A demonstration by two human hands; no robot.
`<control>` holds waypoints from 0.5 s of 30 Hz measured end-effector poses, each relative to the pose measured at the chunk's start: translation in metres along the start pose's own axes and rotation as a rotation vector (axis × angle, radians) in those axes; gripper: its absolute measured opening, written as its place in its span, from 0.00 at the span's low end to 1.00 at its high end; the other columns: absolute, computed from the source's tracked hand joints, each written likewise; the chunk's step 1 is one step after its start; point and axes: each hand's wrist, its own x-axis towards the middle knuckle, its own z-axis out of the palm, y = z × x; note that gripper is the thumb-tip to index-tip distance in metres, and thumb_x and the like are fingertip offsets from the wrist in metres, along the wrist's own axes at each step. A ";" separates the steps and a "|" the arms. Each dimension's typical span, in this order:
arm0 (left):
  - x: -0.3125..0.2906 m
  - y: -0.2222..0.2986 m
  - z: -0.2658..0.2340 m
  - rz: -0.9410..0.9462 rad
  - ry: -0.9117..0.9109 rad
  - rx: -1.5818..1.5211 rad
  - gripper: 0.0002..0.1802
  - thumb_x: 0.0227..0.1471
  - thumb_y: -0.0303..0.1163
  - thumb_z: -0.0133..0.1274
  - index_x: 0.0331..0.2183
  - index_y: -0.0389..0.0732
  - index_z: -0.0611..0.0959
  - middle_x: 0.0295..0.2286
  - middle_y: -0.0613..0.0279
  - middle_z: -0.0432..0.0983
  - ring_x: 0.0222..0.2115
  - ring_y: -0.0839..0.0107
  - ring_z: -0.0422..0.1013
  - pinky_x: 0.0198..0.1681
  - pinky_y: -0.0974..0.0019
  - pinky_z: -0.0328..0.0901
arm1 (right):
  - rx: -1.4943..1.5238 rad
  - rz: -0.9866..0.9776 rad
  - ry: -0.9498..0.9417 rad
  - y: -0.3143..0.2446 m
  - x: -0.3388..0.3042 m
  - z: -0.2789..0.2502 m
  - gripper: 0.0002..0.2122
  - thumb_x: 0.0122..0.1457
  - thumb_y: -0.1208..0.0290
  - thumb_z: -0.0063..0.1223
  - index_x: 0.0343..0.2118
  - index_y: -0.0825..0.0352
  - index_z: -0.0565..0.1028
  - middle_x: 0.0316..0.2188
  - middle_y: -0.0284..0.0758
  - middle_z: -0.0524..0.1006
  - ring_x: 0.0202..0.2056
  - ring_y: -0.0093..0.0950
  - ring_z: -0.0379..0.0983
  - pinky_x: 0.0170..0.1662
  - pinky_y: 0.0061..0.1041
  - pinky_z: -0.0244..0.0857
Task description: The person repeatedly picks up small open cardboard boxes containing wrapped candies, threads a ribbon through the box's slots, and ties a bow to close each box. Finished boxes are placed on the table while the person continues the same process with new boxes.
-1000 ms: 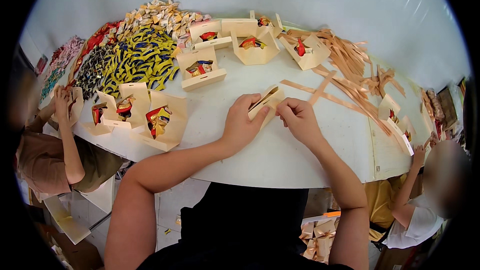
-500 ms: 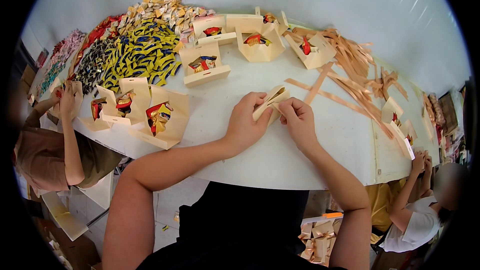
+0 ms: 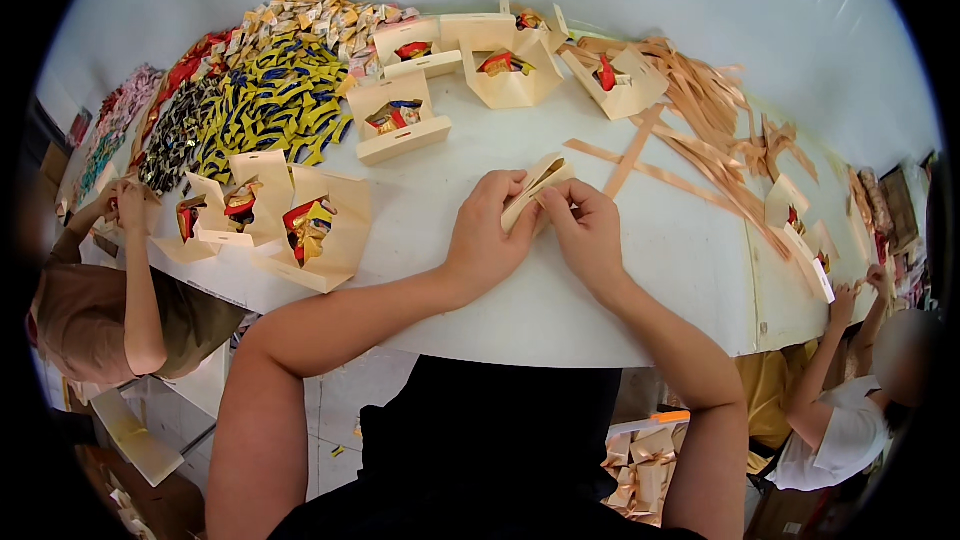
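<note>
A small cream cardboard box (image 3: 541,183) is held above the table in front of me, its upper edge showing a narrow gap between the panels. My left hand (image 3: 489,232) wraps round its left side, fingers behind and thumb in front. My right hand (image 3: 584,238) pinches the right edge of the box with thumb and bent fingers, close to the left thumb. Whether anything lies inside the box is hidden. Left of my hands, open cream boxes (image 3: 340,247) hold wrapped sweets (image 3: 309,230) in red, gold and dark wrappers.
More filled open boxes (image 3: 402,143) stand beyond my hands. Piles of wrapped sweets (image 3: 275,105) cover the far left. Peach ribbons (image 3: 690,100) spread across the right. Co-workers sit on both sides, one in a brown shirt (image 3: 90,315), one in a white shirt (image 3: 835,435).
The box has tilted slightly in my hands, and my right thumb now presses along its edge. The view has shifted a little. The right co-worker's hands have moved apart.
</note>
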 end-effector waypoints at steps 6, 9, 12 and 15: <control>-0.002 -0.005 -0.002 0.116 -0.022 0.065 0.13 0.58 0.23 0.63 0.43 0.33 0.78 0.50 0.45 0.81 0.44 0.56 0.82 0.50 0.58 0.77 | -0.034 -0.019 -0.013 0.009 0.000 -0.002 0.13 0.71 0.66 0.60 0.34 0.72 0.82 0.25 0.35 0.76 0.30 0.24 0.70 0.33 0.27 0.65; 0.003 -0.008 -0.010 0.180 -0.048 0.119 0.15 0.54 0.23 0.64 0.43 0.33 0.79 0.48 0.46 0.82 0.43 0.57 0.82 0.50 0.57 0.77 | -0.166 -0.088 -0.021 0.006 0.002 -0.008 0.13 0.72 0.65 0.59 0.35 0.71 0.82 0.26 0.36 0.76 0.33 0.26 0.70 0.35 0.28 0.65; 0.008 -0.004 -0.011 0.096 -0.072 0.069 0.16 0.52 0.24 0.65 0.43 0.33 0.80 0.46 0.47 0.83 0.43 0.58 0.82 0.50 0.58 0.77 | -0.133 -0.132 -0.030 0.011 0.003 -0.011 0.13 0.72 0.64 0.58 0.35 0.71 0.83 0.26 0.36 0.76 0.35 0.27 0.70 0.36 0.28 0.65; 0.007 -0.002 -0.012 0.057 -0.087 0.052 0.17 0.51 0.25 0.66 0.43 0.33 0.82 0.45 0.47 0.84 0.43 0.59 0.82 0.50 0.58 0.77 | -0.074 0.057 -0.131 0.007 0.001 -0.018 0.13 0.73 0.64 0.59 0.38 0.72 0.82 0.32 0.30 0.77 0.34 0.20 0.67 0.38 0.23 0.63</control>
